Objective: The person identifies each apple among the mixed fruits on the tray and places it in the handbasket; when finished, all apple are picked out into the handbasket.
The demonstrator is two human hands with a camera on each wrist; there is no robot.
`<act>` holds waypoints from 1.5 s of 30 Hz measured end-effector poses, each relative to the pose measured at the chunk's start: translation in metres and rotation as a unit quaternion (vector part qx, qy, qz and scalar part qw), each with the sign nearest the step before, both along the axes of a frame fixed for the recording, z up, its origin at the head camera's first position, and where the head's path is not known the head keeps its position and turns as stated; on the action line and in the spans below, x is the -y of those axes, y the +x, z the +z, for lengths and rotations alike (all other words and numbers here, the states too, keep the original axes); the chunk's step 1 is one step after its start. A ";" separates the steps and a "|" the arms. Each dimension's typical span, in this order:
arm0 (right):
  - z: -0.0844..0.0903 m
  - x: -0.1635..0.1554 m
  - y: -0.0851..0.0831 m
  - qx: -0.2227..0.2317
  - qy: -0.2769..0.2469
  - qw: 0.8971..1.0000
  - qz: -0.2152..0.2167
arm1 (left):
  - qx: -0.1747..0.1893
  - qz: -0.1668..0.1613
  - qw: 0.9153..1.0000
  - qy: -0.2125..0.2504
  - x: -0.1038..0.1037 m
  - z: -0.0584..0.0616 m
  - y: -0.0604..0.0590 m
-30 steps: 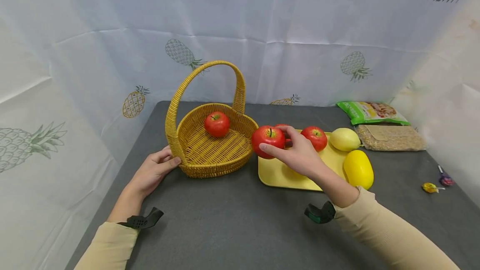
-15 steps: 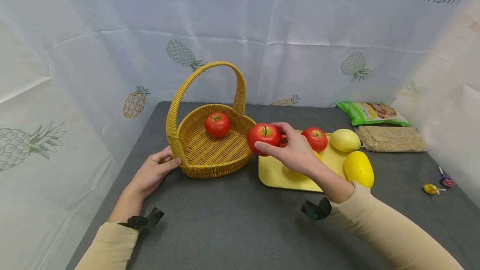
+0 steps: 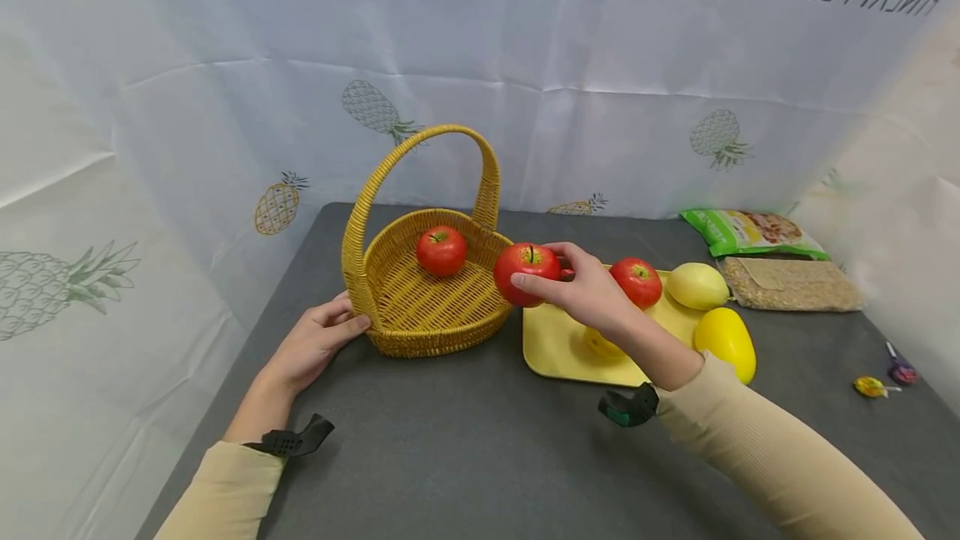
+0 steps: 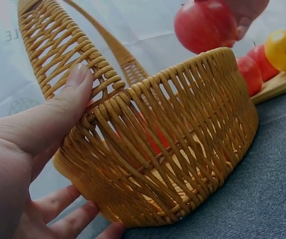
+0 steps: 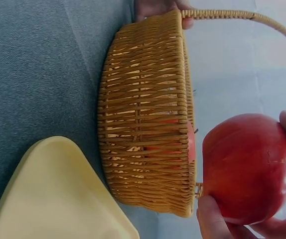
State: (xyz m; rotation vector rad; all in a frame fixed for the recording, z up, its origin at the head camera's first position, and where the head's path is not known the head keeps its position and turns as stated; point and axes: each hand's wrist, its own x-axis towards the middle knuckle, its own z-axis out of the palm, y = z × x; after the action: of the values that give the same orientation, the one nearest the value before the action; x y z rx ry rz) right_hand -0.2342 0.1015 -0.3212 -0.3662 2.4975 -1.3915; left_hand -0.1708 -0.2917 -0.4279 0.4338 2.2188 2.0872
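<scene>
My right hand [image 3: 592, 290] grips a red apple [image 3: 527, 275], thumb on its near side, and holds it up at the basket's right rim. In the right wrist view this apple [image 5: 250, 169] shows large, with fingertips round it. The yellow wicker basket [image 3: 431, 343] stands upright, its tall handle arching over. One red apple [image 3: 441, 252] lies inside, toward the back. My left hand [image 3: 311, 347] holds the basket's left side; in the left wrist view the thumb [image 4: 75, 92] presses the handle's base and the other fingers lie against the outer wall.
Right of the basket, a pale yellow tray [image 3: 551, 357] bears another red apple [image 3: 637, 282], a lemon [image 3: 697, 286], a mango-like yellow fruit [image 3: 726, 342] and a partly hidden round yellow fruit [image 3: 600, 345]. Farther right lie a green packet [image 3: 753, 233], a grain bag [image 3: 791, 283] and two lollipops [image 3: 870, 387].
My right hand has carried the apple a little left and up, closer to the basket rim. The left hand keeps its place on the basket. The head view has shifted slightly.
</scene>
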 end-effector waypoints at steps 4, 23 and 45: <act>0.001 0.003 -0.004 0.006 -0.011 1.000 0.003 | 0.002 0.003 1.000 -0.001 -0.001 0.000 0.000; 0.003 0.024 -0.021 -0.017 0.013 0.998 0.055 | 0.017 0.011 1.000 -0.008 0.003 0.000 0.003; 0.011 0.042 -0.056 0.077 0.022 0.990 0.115 | 0.018 -0.006 1.000 0.016 -0.001 0.002 0.003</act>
State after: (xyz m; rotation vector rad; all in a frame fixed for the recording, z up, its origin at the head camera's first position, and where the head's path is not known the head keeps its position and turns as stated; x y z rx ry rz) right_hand -0.2904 0.0597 -0.3097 -0.5015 2.2759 -1.2247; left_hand -0.1679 -0.2905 -0.4258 0.4061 2.1607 2.1098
